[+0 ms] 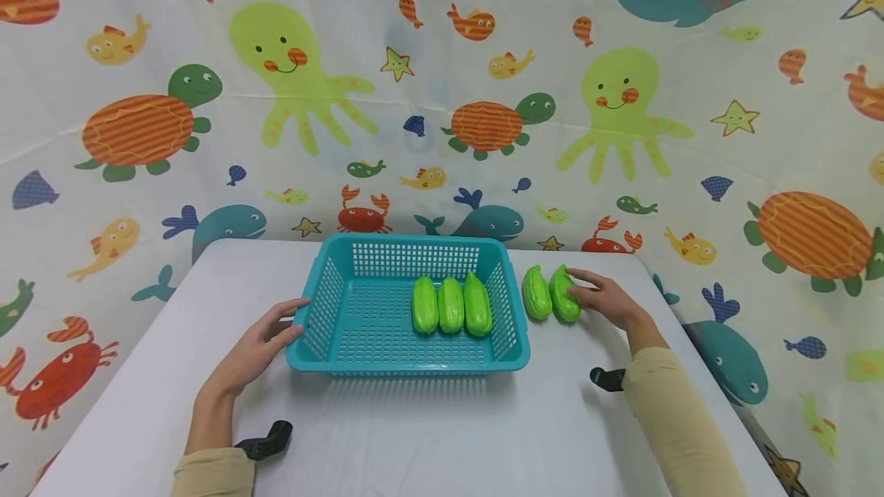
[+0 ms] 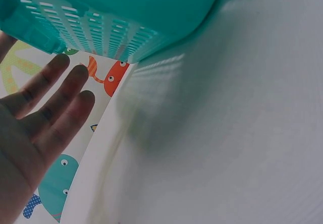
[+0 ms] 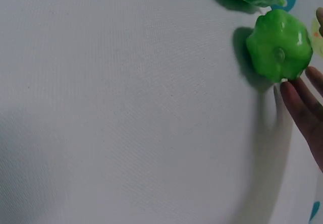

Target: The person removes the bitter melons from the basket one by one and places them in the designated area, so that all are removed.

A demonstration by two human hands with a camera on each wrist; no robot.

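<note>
A teal plastic basket (image 1: 359,366) stands on the table with three green ribbed gourds (image 1: 451,305) lying side by side in its right half. Beside the basket's left wall is my left hand (image 1: 252,343), fingers spread and relaxed close to the rim; the left wrist view shows its fingers (image 2: 63,105) straight, with nothing held. Two more gourds lie right of the basket. My right hand (image 1: 608,301) is at the outer gourd (image 1: 565,299), its fingertips touching or almost touching the right side. The right wrist view shows this gourd (image 3: 279,47) end-on, the fingers not closed round it.
The inner gourd (image 1: 536,294) lies between the basket and the outer gourd. A white cloth covers the table (image 1: 428,436). Behind hangs a curtain (image 1: 428,44) printed with sea animals. Dark wrist-camera mounts (image 1: 265,441) show near both sleeves.
</note>
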